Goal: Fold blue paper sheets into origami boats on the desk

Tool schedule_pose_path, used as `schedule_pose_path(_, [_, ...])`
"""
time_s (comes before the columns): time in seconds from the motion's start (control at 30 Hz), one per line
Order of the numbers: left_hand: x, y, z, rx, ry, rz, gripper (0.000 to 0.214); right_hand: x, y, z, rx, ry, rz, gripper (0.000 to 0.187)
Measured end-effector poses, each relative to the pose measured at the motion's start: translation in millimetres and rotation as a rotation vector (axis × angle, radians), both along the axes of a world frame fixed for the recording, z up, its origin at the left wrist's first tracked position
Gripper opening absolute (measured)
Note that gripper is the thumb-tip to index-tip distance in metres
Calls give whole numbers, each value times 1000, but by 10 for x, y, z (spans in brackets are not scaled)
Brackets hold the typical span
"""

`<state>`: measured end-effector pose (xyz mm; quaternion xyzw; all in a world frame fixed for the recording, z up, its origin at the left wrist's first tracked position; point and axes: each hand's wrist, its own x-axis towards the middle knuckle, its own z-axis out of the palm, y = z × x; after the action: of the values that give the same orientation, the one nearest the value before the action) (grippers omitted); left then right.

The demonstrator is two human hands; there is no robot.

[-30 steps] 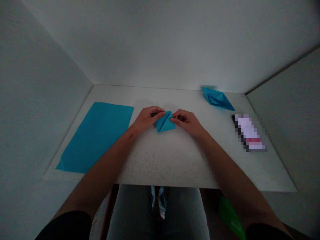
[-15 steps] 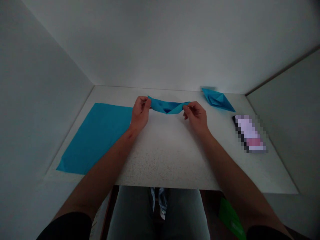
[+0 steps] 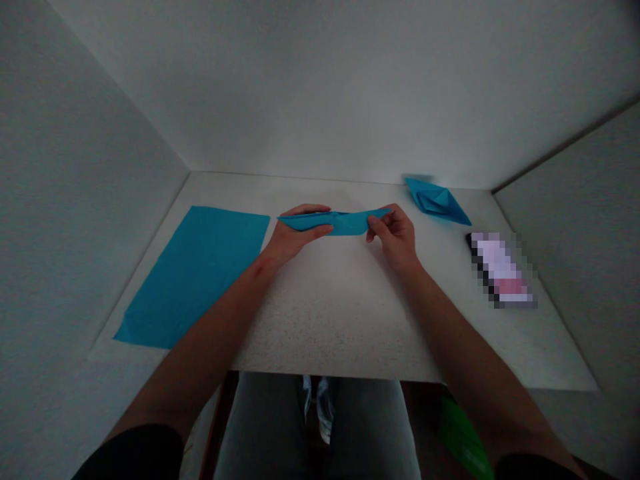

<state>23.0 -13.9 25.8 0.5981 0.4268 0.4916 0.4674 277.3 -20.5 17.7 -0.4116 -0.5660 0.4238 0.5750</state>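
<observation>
A folded blue paper boat (image 3: 350, 224) is held level between my two hands over the middle of the table. My left hand (image 3: 295, 235) is closed around its left half, thumb along the near side and fingers behind the far side. At the other end, my right hand (image 3: 395, 232) pinches the right tip between thumb and fingers. The boat looks narrow, its two sides pressed close together, with a thin dark gap along the top edge near the middle.
A large blue paper sheet (image 3: 195, 273) lies on the white table (image 3: 330, 313) at the left. Another blue paper boat (image 3: 437, 201) rests at the back right. A phone (image 3: 503, 270), its screen blurred, lies nearer on the right. Walls (image 3: 320, 93) border the table.
My left hand has shifted from pinching the left tip to wrapping around the left half. The paper boat's opening has narrowed and its sides have come together. My right hand keeps its pinch.
</observation>
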Motion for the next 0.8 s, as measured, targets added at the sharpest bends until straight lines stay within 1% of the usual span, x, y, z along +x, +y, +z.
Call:
schedule_pose_path(0.07, [7,-39,50,-40,45,8,39,-23,-55,22,-41,-57,51,51])
schedule_pose_path(0.13, [14,-44,53,-65,63,6,36,-40,-106,37,-82,-123,76,49])
schedule_pose_path(0.2, [19,-23,22,-64,61,13,36,-45,-137,44,-110,-163,61,49])
schedule_pose_path(0.27, [18,18,-26,-41,35,36,43,-30,-142,41,-121,-180,24,53])
schedule_pose_path(0.37, [3,97,-104,-13,-34,70,58,18,-113,18,-91,-232,-26,63])
schedule_pose_path(0.43, [-13,147,-149,-19,-84,108,63,52,-89,-1,-63,-283,-45,69])
schedule_pose_path(0.5, [-28,186,-182,-22,-117,158,65,74,-74,-13,-52,-321,-49,70])
schedule_pose_path(0.57, [-36,209,-200,-6,-132,185,65,88,-68,-12,-43,-317,-42,66])
schedule_pose_path(0.67, [-36,222,-209,30,-154,178,66,120,-66,3,-16,-249,-34,54])
schedule_pose_path(0.73, [-38,226,-211,36,-166,172,67,165,-61,9,4,-236,-26,53])
schedule_pose_path(0.8, [-47,233,-216,39,-172,172,68,222,-51,3,30,-271,-5,52])
